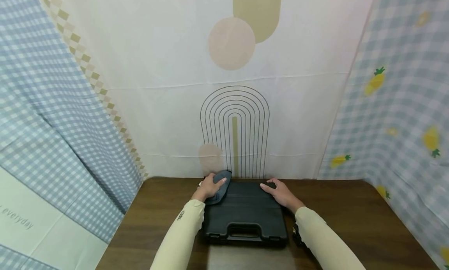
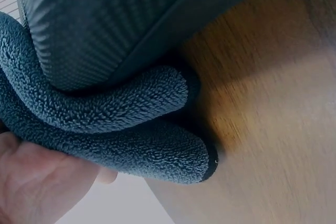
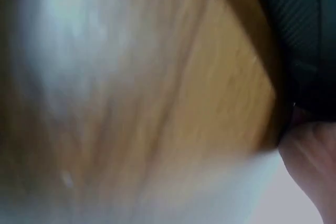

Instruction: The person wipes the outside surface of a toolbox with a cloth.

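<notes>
A black plastic carrying case (image 1: 243, 213) lies flat on the table, its handle side towards me in the head view. My left hand (image 1: 208, 187) holds a folded blue-grey cloth (image 1: 222, 190) at the case's far left corner. In the left wrist view the fluffy cloth (image 2: 115, 111) lies against the case's side (image 2: 115, 24), and part of the hand (image 2: 42, 177) shows beneath it. My right hand (image 1: 282, 194) grips the far right corner, thumb on the lid. Its other fingertips are largely hidden. The right wrist view shows only part of that hand (image 3: 312, 153) beside the case (image 3: 299, 19).
The brown wooden table (image 1: 161, 211) extends to both sides of the case. A patterned white cloth hanging (image 1: 175, 126) stands right behind its far edge. Checked fabric (image 1: 389, 118) hangs at the right, with more at the left. A pale patch (image 1: 250, 258) shows in front of the case.
</notes>
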Action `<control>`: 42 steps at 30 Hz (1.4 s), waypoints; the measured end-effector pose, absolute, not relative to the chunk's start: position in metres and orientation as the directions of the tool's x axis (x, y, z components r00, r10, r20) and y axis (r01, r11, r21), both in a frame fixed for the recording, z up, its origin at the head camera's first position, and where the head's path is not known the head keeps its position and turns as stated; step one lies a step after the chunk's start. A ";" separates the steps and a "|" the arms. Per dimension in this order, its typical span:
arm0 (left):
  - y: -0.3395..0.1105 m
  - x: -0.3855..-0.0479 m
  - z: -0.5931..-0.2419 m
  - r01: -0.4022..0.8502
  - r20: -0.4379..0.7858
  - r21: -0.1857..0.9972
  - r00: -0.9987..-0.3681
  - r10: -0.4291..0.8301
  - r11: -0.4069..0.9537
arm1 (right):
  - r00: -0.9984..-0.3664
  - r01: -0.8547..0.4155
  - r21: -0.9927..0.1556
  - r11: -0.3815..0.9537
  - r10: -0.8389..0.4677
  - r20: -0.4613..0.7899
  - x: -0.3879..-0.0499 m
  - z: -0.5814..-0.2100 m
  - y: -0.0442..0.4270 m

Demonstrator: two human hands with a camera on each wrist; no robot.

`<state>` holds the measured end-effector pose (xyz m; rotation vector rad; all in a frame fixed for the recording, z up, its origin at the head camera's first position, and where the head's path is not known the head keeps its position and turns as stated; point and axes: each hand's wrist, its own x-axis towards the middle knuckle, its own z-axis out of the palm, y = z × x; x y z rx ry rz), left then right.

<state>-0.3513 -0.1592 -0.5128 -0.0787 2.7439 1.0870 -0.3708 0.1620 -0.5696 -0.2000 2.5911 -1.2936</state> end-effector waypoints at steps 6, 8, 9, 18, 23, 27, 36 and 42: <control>-0.158 -0.353 -0.516 -0.117 -0.186 0.645 -0.982 0.007 0.755 | -0.972 -0.023 -0.836 0.548 -0.208 -0.109 -0.364 -0.565 0.156; -0.159 -0.352 -0.517 -0.114 -0.179 0.651 -0.984 0.006 0.750 | -0.974 -0.035 -0.839 0.542 -0.208 -0.094 -0.363 -0.565 0.154; -0.159 -0.352 -0.517 -0.113 -0.178 0.657 -0.984 0.008 0.746 | -0.975 -0.036 -0.842 0.539 -0.204 -0.089 -0.363 -0.565 0.154; -0.170 -0.341 -0.522 -0.096 -0.159 0.729 -0.987 0.031 0.678 | -0.978 -0.041 -0.848 0.528 -0.195 -0.074 -0.364 -0.571 0.153; -0.172 -0.330 -0.527 -0.086 -0.140 0.746 -0.990 0.028 0.660 | -0.980 -0.037 -0.855 0.517 -0.185 -0.070 -0.364 -0.570 0.153; -0.173 -0.314 -0.530 -0.073 -0.120 0.772 -0.992 0.033 0.632 | -0.977 -0.070 -0.864 0.498 -0.208 -0.041 -0.363 -0.568 0.154; -0.181 -0.260 -0.537 -0.004 -0.076 0.846 -0.991 0.114 0.533 | -0.972 -0.123 -0.855 0.504 -0.235 0.002 -0.363 -0.571 0.155; -0.186 -0.224 -0.547 0.014 -0.070 0.866 -0.986 0.149 0.501 | -0.974 -0.119 -0.857 0.501 -0.226 0.003 -0.365 -0.572 0.155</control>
